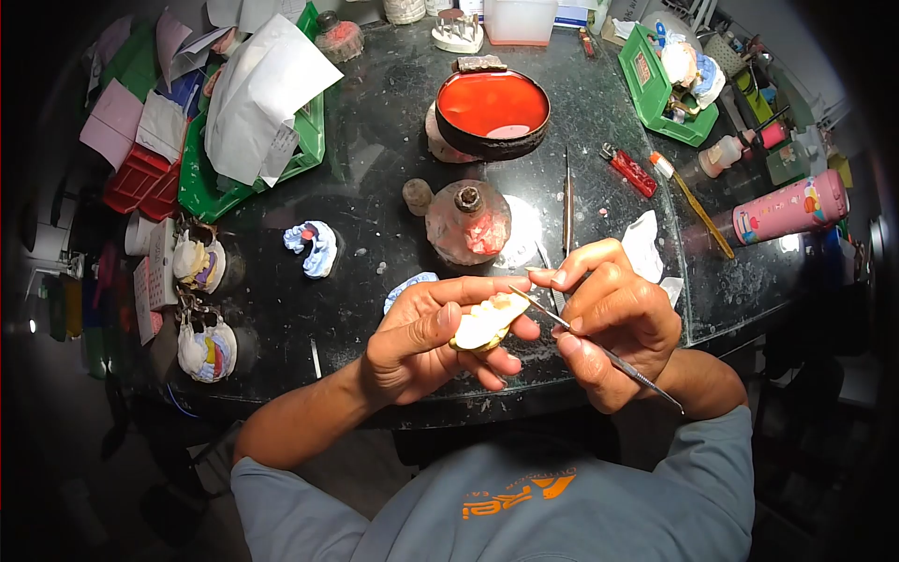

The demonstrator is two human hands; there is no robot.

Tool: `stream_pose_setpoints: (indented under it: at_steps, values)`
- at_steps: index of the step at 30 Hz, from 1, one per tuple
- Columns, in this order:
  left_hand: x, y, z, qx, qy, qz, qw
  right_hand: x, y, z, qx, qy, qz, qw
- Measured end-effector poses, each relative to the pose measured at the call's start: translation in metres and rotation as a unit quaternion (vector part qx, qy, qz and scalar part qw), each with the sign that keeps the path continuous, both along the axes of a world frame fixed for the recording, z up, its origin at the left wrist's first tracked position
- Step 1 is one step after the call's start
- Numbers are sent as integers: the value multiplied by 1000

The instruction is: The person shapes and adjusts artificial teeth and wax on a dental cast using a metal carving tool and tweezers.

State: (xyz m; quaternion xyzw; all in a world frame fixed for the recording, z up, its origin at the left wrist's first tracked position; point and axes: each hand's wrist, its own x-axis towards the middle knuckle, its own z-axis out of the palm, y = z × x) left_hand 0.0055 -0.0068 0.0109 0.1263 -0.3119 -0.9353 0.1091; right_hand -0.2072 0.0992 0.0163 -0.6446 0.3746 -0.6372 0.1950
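- the left hand (421, 339) had its fingers curled around a cream-yellow plaster dental model (487, 323) above the glossy black tabletop (384, 140).
- the right hand (620, 323) pinched a slim silver metal tool (629, 368), one tip near the model.
- a round pink-stained bottle (451, 234) stood beyond.

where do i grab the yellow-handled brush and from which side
The yellow-handled brush is probably best pinched mid-handle from above, thumb and finger across its long sides: it lies flat and slanted, the slim handle end nearer you, the white-and-orange head pointing away.
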Motion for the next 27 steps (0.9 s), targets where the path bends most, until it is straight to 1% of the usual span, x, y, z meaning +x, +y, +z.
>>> stream_pose_setpoints:
  at_steps: [2, 9, 18, 27]
  values:
    - [0, 0, 0, -18, -5, 0, 1000, 0, 0, 1, -1, 2, -3, 1000]
    - [0, 0, -4, -25, -1, -3, 1000, 0, 0, 3, -5, 8, -1, 1000]
    - [-1, 0, -5, -29, 6, -4, 1000, -3, -1, 4, -11, 51, -8, 999]
    - [-2, 1, -4, -47, -12, 8, 999, -3, 0, 4, -9, 49, -13, 999]
